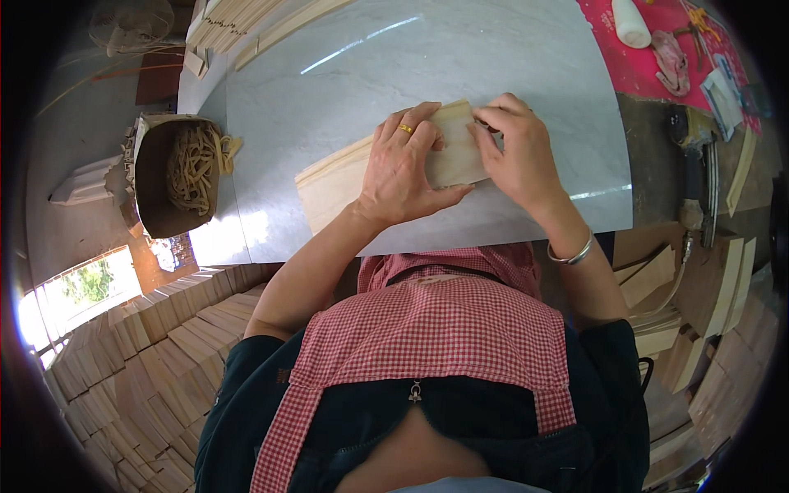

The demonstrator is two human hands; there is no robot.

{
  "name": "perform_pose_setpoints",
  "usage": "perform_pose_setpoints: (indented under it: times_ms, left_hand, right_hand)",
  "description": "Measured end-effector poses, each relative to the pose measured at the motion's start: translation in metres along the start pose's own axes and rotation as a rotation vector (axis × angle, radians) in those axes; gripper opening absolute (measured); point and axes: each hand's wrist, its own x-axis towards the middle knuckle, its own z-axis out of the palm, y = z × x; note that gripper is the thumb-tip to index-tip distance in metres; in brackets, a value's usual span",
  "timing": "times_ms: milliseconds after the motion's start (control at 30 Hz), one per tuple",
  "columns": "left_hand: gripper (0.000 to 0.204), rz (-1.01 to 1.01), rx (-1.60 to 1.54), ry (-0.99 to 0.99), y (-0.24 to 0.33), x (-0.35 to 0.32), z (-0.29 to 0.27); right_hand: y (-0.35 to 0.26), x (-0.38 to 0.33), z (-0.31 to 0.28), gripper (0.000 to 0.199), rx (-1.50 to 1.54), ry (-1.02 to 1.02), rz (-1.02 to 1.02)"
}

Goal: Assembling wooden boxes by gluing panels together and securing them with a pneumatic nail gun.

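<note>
A pale wooden board piece (333,182), with layered lines along its far edge like several thin boards stacked together, lies aslant on the grey marbled tabletop (329,115). My left hand (401,164), with a gold ring, spans it from above. Its fingers curl toward the far edge, and its thumb stretches toward the near edge. At the right end of the boards is my right hand (518,152), a silver bangle on the wrist. Its thumb and forefinger are pinched together against that end; whatever lies between them is too small to make out.
Left of the table, an open box (148,185) holds tan loops resembling rubber bands (193,168). Wooden strips (238,25) lie at the far left. A white bottle (630,23) stands on pink cloth (596,20) at far right. Stacked wood blocks (156,370) fill the lower left.
</note>
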Motion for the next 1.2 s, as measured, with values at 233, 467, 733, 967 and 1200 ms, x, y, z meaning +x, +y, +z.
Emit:
perform_pose_setpoints:
  times_ms: [233,467,733,967,1200]
  left_hand:
    - [0.061,0.001,0.007,0.027,0.000,0.002,0.000]
    - [0.062,0.021,0.019,0.051,0.000,-0.001,0.002]
    - [0.060,0.025,0.044,0.036,-0.001,-0.002,-0.001]
    - [0.057,0.006,0.030,0.023,0.000,-0.002,0.001]
    - [0.056,0.011,0.052,0.026,0.000,-0.003,0.001]
  right_hand:
    - [-0.003,0.001,0.012,0.013,-0.130,0.088,-0.110]
    - [-0.011,-0.011,0.001,0.010,0.133,0.000,0.106]
    - [-0.013,-0.045,-0.021,0.009,-0.058,-0.046,-0.027]
    - [-0.024,-0.046,-0.028,0.002,-0.241,-0.158,0.041]
    - [-0.027,-0.026,-0.037,0.017,-0.400,-0.388,0.045]
